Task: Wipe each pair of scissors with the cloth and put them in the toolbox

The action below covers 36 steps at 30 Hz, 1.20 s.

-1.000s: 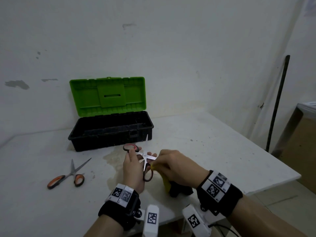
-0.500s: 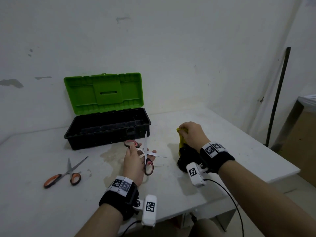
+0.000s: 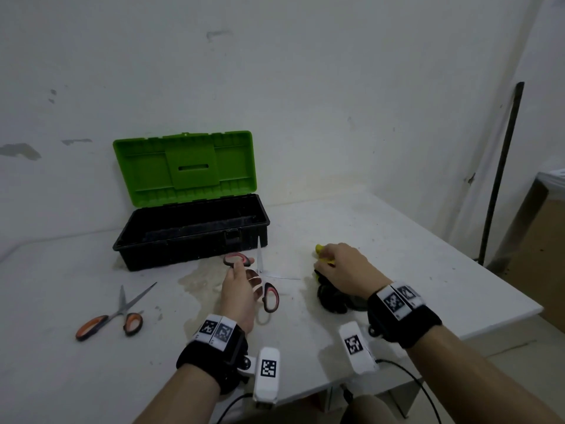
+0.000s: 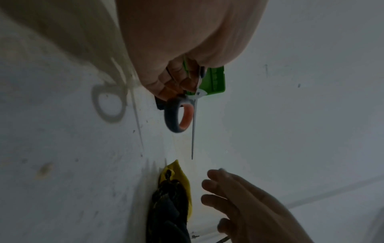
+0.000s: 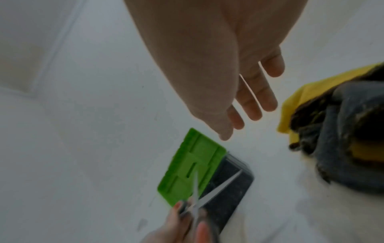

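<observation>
Well left of the left hand (image 3: pixel 237 289), the orange scissors (image 3: pixel 113 313) lie flat on the table (image 3: pixel 397 255), blades slightly parted and pointing toward the back wall, orange-and-black loops toward the person.

Up and left of that hand sits the toolbox (image 3: pixel 189 237), a black tub with its green lid (image 3: pixel 183 166) standing open against the wall; what shows of the inside is dark and looks bare (the near wall hides part of the floor).

The left hand grips the red scissors (image 3: pixel 260 276) near the pivot, held above the table just in front of the toolbox. They are spread wide: one thin silver blade points up toward the toolbox, the other out to the right, and the grey loops have a red-pink lining.

To the right of them the right hand (image 3: pixel 342 267) hovers with fingers straight and loose, holding nothing, directly above the cloth (image 3: pixel 331 298), a crumpled yellow and dark grey heap on the table. Whether the fingertips touch it cannot be told.
</observation>
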Each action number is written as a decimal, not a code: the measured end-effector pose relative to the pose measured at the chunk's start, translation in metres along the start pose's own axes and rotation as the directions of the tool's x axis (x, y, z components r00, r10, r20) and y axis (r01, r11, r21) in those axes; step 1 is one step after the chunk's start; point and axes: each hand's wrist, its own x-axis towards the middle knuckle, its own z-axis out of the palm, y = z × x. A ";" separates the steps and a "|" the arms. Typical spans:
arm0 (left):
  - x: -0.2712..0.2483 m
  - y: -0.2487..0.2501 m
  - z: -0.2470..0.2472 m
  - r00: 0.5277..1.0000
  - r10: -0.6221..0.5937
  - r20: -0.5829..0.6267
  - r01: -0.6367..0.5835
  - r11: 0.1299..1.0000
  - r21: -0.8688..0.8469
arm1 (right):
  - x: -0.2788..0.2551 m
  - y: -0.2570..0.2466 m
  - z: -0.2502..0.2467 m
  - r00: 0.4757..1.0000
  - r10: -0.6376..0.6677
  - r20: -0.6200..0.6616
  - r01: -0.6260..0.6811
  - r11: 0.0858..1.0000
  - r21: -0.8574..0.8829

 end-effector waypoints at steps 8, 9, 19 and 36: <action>-0.014 0.005 0.019 0.999 0.013 0.043 -0.008 0.992 -0.126 | -0.038 -0.045 0.026 0.965 -0.027 0.262 -0.103 0.877 0.469; -0.015 0.006 0.018 0.998 0.022 0.057 -0.015 0.992 -0.121 | -0.037 -0.047 0.029 0.968 -0.039 0.250 -0.103 0.841 0.530; -0.006 0.038 -0.024 0.984 0.180 -0.003 -0.180 0.983 -0.022 | -0.018 -0.050 0.022 0.995 -0.041 0.087 -0.018 0.803 0.596; -0.005 0.033 -0.036 0.957 0.062 0.283 -0.135 0.959 0.248 | 0.001 -0.083 0.039 0.999 0.041 -0.016 -0.018 0.713 0.701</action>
